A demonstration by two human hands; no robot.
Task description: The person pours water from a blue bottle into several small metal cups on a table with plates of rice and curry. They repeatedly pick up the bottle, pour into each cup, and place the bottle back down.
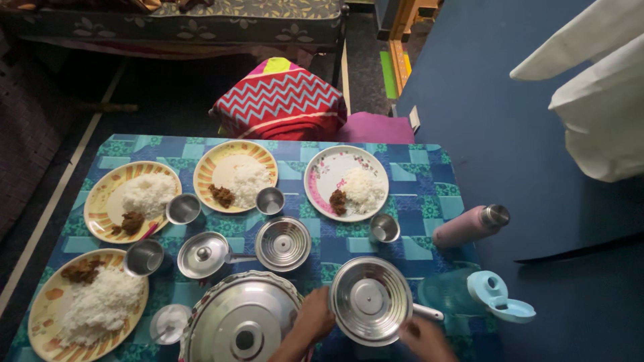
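Steel lid (370, 300) w/ centre knob sits at bottom centre of the frame, held tilted between both hands, prob. over a vessel whose handle (427, 312) pokes out lower right; the vessel itself is hidden, can't tell how the lid seats. Left hand (314, 320) grips the lid's left rim, fingers curled on the edge; right hand (422, 336) is at the lower-right rim by that handle, grip partly cut off by the frame, so can't tell how tight. Lid looks thin, stiff, light, polished, so likely slippery and maybe hot; rim or centre knob are the sure holds. Just left, a big steel pot lid (240, 322), touching or nearly so. Above: small lidded steel bowl (282, 243), another lid w/ spoon handle (203, 254), steel cups (384, 228) dotted about. Four plates of rice & curry: white floral plate (346, 182) upper centre, yellow plates (235, 175) to the upper left and down the left side. Right of the lid: clear jug w/ blue cap (500, 297) right at the counter (429, 194) edge, pink flask (469, 225) lying at that edge too. Counter is crowded; open room mostly the patch btwn floral plate & flask. Right edge drops to dark floor; striped stool (280, 100) beyond the far edge.
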